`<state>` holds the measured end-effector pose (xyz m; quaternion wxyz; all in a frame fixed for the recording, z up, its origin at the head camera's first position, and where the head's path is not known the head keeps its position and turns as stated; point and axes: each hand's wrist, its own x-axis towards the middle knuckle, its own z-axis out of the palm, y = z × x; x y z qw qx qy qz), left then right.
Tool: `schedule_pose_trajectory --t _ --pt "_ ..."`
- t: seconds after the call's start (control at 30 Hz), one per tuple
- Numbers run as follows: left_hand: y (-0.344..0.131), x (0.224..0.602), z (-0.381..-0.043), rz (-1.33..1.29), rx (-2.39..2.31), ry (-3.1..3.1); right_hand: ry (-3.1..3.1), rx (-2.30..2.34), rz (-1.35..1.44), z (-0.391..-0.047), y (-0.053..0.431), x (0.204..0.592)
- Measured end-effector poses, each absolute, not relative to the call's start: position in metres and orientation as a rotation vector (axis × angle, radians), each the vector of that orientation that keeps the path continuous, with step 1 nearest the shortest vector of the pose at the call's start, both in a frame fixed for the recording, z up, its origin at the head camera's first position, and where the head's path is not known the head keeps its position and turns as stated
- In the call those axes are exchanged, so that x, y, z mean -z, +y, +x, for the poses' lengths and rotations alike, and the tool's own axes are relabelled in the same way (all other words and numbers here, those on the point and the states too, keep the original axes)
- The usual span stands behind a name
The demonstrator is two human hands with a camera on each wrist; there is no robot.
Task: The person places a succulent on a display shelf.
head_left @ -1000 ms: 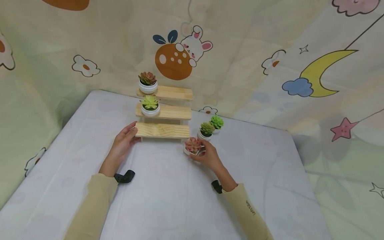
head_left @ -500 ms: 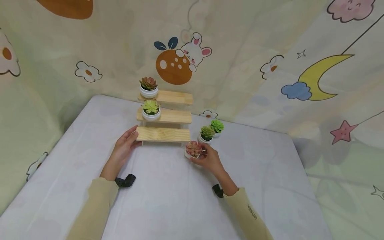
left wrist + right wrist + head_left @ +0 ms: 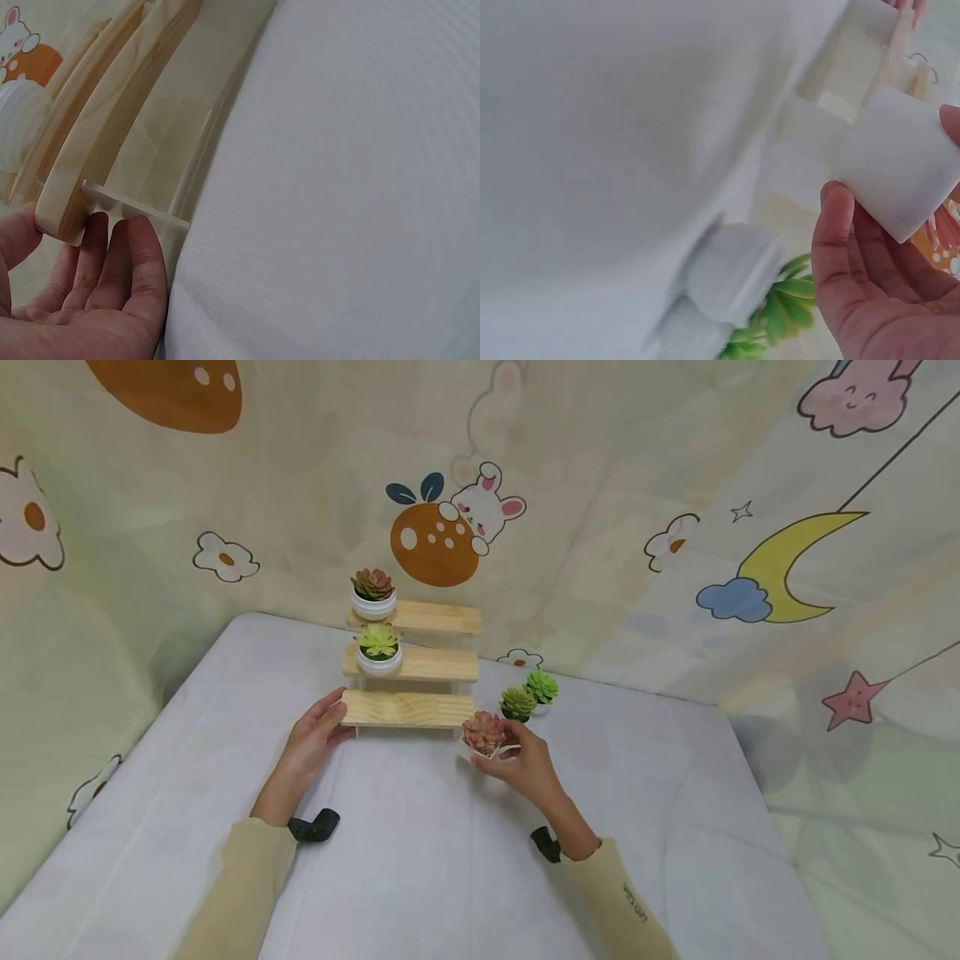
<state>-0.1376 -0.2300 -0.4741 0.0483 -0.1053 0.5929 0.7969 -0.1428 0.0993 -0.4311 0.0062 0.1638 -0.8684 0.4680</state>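
Observation:
A three-tier wooden display stand with clear supports stands on the table. My left hand grips the left end of its lowest shelf, thumb on the board's end and fingers under it, against the clear support. My right hand pinches a white pot with a pink succulent, held just off the front right corner of the lowest shelf. In the right wrist view the pot's underside shows, above the table. A reddish succulent sits at the left of the top shelf, a yellow-green one on the middle shelf.
Two more potted succulents, a dull green one and a bright green one, stand on the table beyond my right hand. A printed cloth backdrop hangs close behind the stand. White cloth covers the table.
My right hand has raised the pink succulent's pot slightly, nearer to the lowest shelf. The left hand keeps its grip on the stand. The head view has tilted upward.

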Motion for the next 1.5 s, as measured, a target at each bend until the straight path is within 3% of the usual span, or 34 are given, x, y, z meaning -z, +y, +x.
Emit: schedule_pose_trajectory --t 0.5,1.5 --pt "-0.23 0.474 -0.136 -0.325 -2.427 1.815 -2.628 -1.552 0.546 -0.169 0.061 0.394" --pt "-0.23 0.476 -0.134 -0.318 -2.48 1.815 -2.648 -1.417 0.664 -0.27 -0.011 0.332"
